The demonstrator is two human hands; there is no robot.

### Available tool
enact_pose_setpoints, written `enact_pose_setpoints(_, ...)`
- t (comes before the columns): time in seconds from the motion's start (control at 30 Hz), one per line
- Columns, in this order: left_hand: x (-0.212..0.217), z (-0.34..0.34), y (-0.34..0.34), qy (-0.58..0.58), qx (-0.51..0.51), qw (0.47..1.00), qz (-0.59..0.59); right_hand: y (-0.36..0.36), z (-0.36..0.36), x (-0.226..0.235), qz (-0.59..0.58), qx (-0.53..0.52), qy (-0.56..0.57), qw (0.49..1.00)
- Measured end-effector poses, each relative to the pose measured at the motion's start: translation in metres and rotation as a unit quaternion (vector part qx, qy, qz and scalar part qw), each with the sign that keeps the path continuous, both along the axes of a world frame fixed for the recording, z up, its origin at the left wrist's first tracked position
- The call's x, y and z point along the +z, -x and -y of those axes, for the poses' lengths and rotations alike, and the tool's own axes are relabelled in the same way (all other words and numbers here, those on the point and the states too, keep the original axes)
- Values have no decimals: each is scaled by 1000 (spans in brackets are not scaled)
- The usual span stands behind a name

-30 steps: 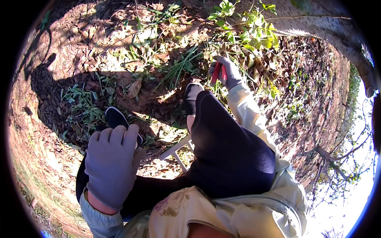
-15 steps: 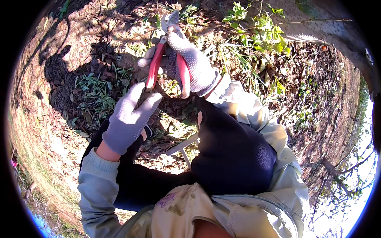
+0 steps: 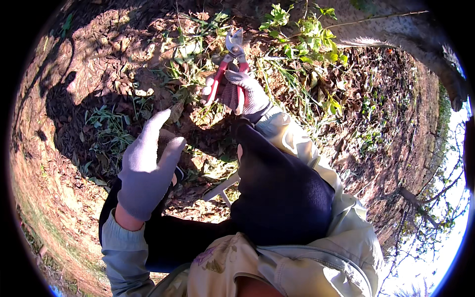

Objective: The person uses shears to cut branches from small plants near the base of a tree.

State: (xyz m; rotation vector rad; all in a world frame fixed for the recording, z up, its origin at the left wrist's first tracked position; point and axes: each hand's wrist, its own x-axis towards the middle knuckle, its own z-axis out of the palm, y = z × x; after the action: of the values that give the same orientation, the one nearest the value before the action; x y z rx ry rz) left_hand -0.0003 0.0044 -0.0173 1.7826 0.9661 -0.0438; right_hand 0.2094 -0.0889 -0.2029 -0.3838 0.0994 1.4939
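Note:
My right hand (image 3: 251,93), in a light knitted glove with dotted grip, holds a pair of red-handled pruning shears (image 3: 216,81). Their metal blades point away from me, and the handles stand spread apart. Below and to the left, my left hand (image 3: 147,171) wears the same kind of glove. Its thumb and fingers are apart with nothing between them, over the leaf-strewn ground. Beyond its fingertips lies a shaded clump of cut green stalks (image 3: 110,123).
A leafy green shoot (image 3: 310,34) grows at the far side, beside a thick tree trunk (image 3: 396,34). Dry leaves (image 3: 391,104) cover the ground. My dark-trousered knee (image 3: 284,183) rises close to my right forearm. A pale metal frame (image 3: 221,189) shows between my legs.
My right hand has drawn nearer with the shears, lower in the view. My left hand has moved away from them, down and to the left.

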Motion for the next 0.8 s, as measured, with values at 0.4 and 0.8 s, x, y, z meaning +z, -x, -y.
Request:
enact_pose_setpoints(0.4, 15, 2, -1, -221, -242, 943, -54, -105, 80, -102, 36, -97, 106, 989)
enact_pose_setpoints(0.8, 10, 5, -1, -202, -300, 926, -109, -104, 59, -115, 48, -143, 58, 987)
